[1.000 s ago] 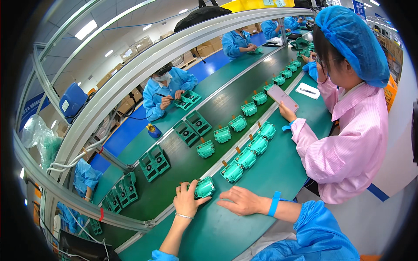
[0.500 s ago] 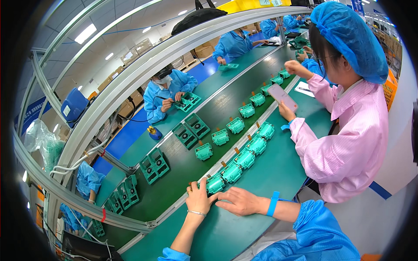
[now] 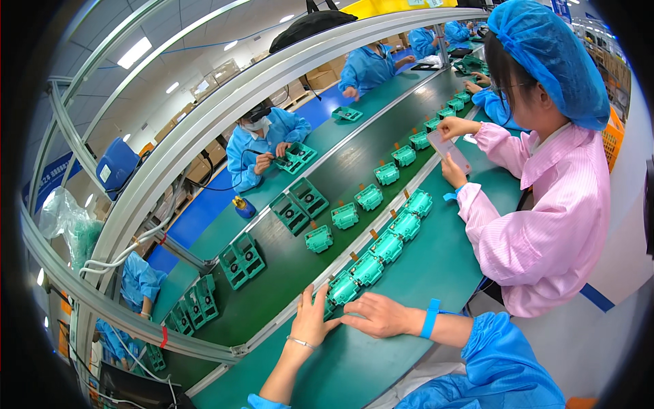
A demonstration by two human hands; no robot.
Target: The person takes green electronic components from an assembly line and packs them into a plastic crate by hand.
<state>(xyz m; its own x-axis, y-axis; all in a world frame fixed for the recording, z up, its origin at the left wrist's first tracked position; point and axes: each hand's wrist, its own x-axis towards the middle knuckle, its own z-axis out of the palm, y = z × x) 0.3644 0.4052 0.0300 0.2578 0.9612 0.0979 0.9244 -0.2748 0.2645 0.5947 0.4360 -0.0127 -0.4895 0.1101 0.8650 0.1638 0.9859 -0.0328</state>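
Observation:
Several green plastic housings (image 3: 368,269) with small brown tabs stand in a row along the near side of the work surface, touching or almost touching. My left hand (image 3: 310,319) is beside the nearest end of this row, fingers spread and pointing away from me. My right hand (image 3: 383,315) rests just right of it, fingers loosely bent, its fingertips close to the end housing (image 3: 344,290). Between my hands a bit of another green part shows, mostly hidden by the fingers. Neither hand visibly grips anything.
Beyond a metal rail, more green housings (image 3: 318,238) and open green trays (image 3: 242,261) sit on the dark green conveyor (image 3: 286,273). A co-worker in pink at my right holds a phone (image 3: 449,151). Co-workers in blue sit across. A metal frame (image 3: 163,116) arches on the left.
The near row of housings has shifted slightly away and to the right. The co-worker in pink brought a raised hand down to the phone. Across, a co-worker released a green part onto the table.

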